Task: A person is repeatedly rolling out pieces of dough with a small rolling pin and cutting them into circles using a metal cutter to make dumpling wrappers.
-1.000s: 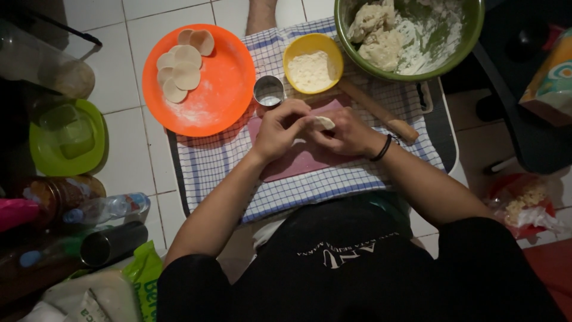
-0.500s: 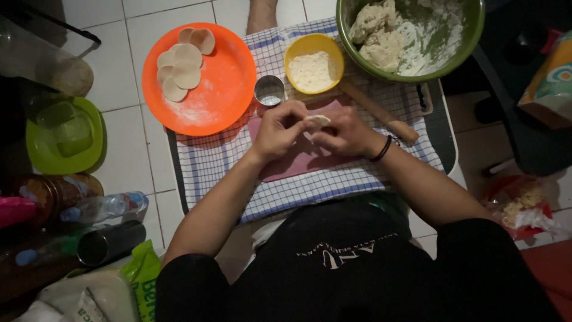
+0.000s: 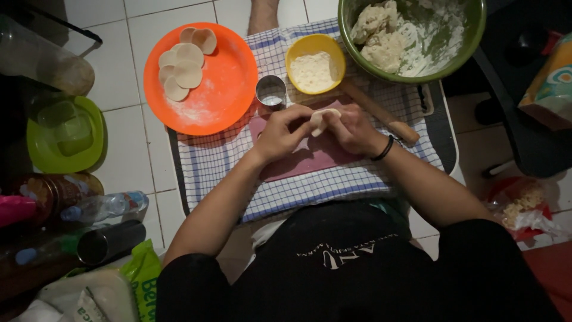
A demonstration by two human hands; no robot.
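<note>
My left hand (image 3: 285,132) and my right hand (image 3: 348,129) meet over a pink cutting board (image 3: 310,156) and together pinch a small pale round of dough (image 3: 322,117) held between the fingertips. A black band circles my right wrist. Just beyond the hands stand a small metal cup (image 3: 271,91) and a yellow bowl of flour (image 3: 314,63). A wooden rolling pin (image 3: 381,114) lies partly behind my right hand. An orange plate (image 3: 223,89) to the left carries several flat dough rounds (image 3: 182,67).
A blue-checked cloth (image 3: 214,164) covers a dark tray on the white tiled floor. A green bowl (image 3: 468,42) with dough lumps sits top right. Left are a green lidded container (image 3: 65,134), bottles (image 3: 101,206) and a jar. A bare foot (image 3: 262,15) shows at top.
Both hands have lifted the dough round slightly off the pink board and turned it up between the fingertips. Nothing else has moved.
</note>
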